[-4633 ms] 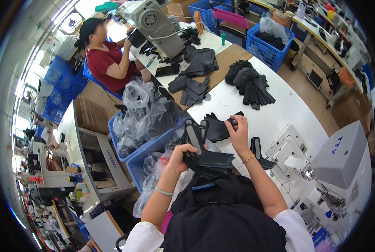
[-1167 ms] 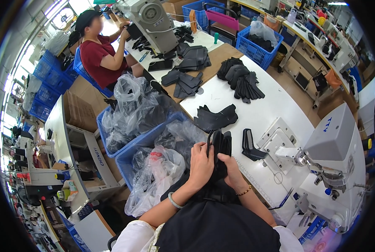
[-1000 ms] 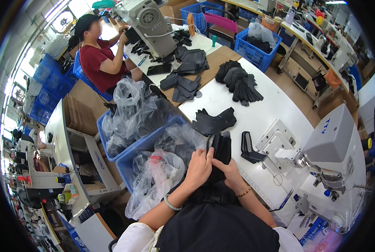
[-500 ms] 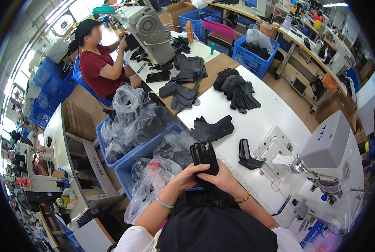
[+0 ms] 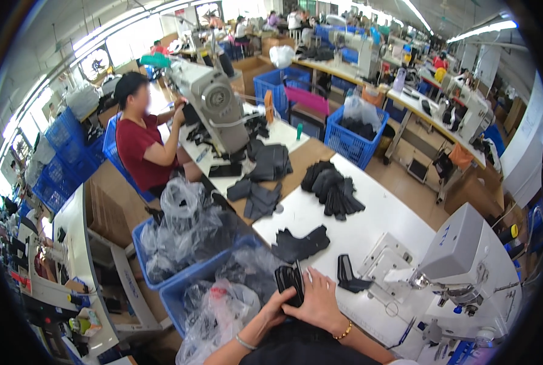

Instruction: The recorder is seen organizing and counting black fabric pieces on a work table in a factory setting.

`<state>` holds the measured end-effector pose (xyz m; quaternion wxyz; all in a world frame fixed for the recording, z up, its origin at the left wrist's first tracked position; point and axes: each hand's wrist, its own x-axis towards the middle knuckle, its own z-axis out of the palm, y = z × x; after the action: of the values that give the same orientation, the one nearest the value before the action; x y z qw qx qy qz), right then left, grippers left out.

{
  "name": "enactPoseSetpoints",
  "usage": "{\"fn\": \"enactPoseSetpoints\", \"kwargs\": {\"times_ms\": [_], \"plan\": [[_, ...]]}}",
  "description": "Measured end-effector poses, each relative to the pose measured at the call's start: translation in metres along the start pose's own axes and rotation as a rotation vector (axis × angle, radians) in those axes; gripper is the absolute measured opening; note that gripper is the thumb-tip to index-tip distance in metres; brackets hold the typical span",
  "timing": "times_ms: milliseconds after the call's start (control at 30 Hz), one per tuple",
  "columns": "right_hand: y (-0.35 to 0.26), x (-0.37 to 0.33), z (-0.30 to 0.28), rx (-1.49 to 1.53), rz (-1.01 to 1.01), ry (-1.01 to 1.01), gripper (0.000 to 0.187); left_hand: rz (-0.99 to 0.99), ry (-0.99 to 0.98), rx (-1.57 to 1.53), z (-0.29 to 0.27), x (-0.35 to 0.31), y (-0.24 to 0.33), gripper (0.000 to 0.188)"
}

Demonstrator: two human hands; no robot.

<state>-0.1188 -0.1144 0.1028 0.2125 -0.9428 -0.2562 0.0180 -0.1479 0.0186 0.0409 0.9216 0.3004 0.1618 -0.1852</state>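
Observation:
In front of me, a stack of flat black pieces (image 5: 289, 283) stands on edge in my left hand (image 5: 274, 309), which is closed around its lower left side. My right hand (image 5: 318, 304) lies along the stack's right side, fingers stretched upward and thumb near the base. Just beyond, a pile of black cut pieces (image 5: 302, 242) rests on the white table (image 5: 375, 210). A single black angled piece with a grey inner panel (image 5: 349, 277) lies right of my hands, beside the sewing machine's plate (image 5: 386, 260).
A white sewing machine (image 5: 466, 255) stands at right. Blue crates (image 5: 173, 299) with plastic bags (image 5: 223, 316) are at left. More dark pieces (image 5: 332, 190) lie farther up the table. A person in a red shirt (image 5: 141, 146) sits at another machine (image 5: 214, 103).
My view has tilted up, showing more of the room. My right hand's fingers have gone from wrapped round the stack to stretched along its side; my left hand still holds it.

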Motion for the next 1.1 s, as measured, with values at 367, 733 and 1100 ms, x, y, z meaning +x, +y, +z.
{"fn": "enactPoseSetpoints", "kwargs": {"times_ms": [367, 733, 1100], "plan": [[-0.017, 0.004, -0.059, 0.209, 0.150, -0.205, 0.100, -0.189, 0.027, 0.003, 0.027, -0.006, 0.020, 0.030], [0.007, 0.009, -0.019, 1.338, 0.328, -0.319, 0.057, -0.507, -0.222, -0.233, 0.011, -0.044, 0.023, 0.042], [-0.009, 0.002, -0.033, 1.420, 0.412, -0.174, 0.044, -0.438, -0.253, 0.162, 0.047, -0.053, 0.047, 0.054]]}}
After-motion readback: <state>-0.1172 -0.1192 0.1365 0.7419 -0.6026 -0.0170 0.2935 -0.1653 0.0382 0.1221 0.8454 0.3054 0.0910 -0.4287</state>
